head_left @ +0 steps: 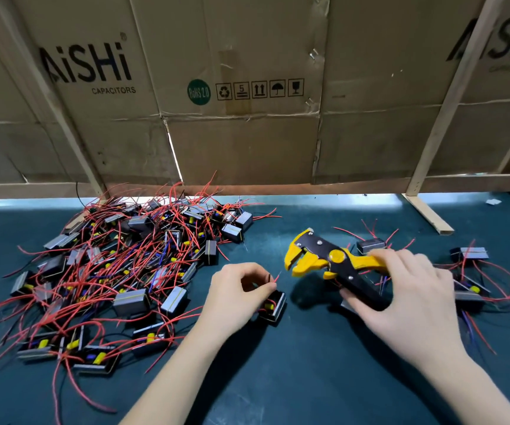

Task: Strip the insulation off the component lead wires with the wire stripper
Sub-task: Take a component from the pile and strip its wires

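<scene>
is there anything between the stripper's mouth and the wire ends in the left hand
Nothing visible. The wire stripper, gripped by the right hand, has its open mouth facing the lead tips pinched in the left hand. Only bare green mat lies under the gap.

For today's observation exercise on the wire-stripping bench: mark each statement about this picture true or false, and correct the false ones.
1. The right hand holds the stripper. True.
2. The stripper's jaws are clamped on a wire. False: the jaws stand open with nothing between them.
3. The left hand pinches wire ends of a component. True.
4. The big pile lies to the person's right. False: it lies to the left; only a few components lie on the right.
5. The mat is red. False: it is dark teal; the wires are red.
</scene>
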### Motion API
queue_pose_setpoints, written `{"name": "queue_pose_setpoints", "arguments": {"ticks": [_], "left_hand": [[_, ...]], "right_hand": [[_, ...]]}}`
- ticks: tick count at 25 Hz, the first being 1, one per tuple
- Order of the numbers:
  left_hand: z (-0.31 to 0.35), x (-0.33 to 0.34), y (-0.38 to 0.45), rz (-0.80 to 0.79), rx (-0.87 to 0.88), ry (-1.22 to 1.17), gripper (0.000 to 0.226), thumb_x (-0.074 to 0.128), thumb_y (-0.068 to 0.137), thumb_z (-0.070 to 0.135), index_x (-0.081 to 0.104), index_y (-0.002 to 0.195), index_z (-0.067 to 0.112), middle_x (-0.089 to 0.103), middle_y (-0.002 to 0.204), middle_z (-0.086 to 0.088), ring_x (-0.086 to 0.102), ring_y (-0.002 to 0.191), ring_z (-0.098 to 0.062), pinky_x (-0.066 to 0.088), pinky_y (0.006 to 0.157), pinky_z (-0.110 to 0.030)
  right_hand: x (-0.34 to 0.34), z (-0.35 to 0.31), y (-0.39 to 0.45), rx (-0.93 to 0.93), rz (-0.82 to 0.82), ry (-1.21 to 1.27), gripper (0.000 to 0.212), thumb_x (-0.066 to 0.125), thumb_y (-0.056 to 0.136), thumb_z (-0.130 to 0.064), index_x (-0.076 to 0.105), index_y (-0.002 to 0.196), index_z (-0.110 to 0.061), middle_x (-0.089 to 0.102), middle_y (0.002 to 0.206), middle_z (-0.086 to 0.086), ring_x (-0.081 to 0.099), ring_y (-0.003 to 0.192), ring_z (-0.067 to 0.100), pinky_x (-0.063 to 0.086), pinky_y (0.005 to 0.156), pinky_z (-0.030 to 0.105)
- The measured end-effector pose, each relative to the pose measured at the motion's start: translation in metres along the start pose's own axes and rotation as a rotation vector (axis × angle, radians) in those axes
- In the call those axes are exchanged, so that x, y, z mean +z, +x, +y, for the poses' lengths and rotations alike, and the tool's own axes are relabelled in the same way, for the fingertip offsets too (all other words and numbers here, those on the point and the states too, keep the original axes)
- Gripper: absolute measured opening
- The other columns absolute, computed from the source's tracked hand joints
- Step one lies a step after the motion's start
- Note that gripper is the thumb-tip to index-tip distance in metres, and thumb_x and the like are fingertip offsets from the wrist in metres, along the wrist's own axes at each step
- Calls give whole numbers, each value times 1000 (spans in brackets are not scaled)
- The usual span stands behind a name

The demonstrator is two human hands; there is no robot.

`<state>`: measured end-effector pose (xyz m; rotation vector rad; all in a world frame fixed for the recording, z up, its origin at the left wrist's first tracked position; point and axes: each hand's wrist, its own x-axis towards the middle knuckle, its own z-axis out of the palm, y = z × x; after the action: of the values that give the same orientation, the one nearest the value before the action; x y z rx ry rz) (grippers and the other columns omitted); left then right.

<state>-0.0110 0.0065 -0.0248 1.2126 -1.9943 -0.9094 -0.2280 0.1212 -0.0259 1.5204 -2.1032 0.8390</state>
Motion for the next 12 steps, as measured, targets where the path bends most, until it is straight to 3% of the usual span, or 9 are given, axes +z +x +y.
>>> {"name": "queue_pose_setpoints", "arguments": {"ticks": [5,9,12], "left_hand": [[-1,-4,0,-91,63,-170,10,77,83,15,72,74,18,69,71,7,61,65,-7,51,75,-31],[2,0,-2,-94,89,-159,10,77,82,18,73,73,17,71,73,4,63,70,-8,52,76,-31],[2,1,-2,-89,75,-160,12,77,83,17,73,71,15,71,71,3,60,66,-5,49,73,-26]], "right_hand": [[5,-1,-3,29,1,-66,56,84,60,-50,66,99,-13,59,85,1,56,83,32,33,70,39],[5,-4,-4,-12,27,-90,54,69,61,-55,65,97,-14,57,83,0,54,80,31,28,69,38],[5,-4,-3,-38,25,-74,52,68,62,-55,65,96,-15,57,83,-1,54,79,30,25,68,37]]}}
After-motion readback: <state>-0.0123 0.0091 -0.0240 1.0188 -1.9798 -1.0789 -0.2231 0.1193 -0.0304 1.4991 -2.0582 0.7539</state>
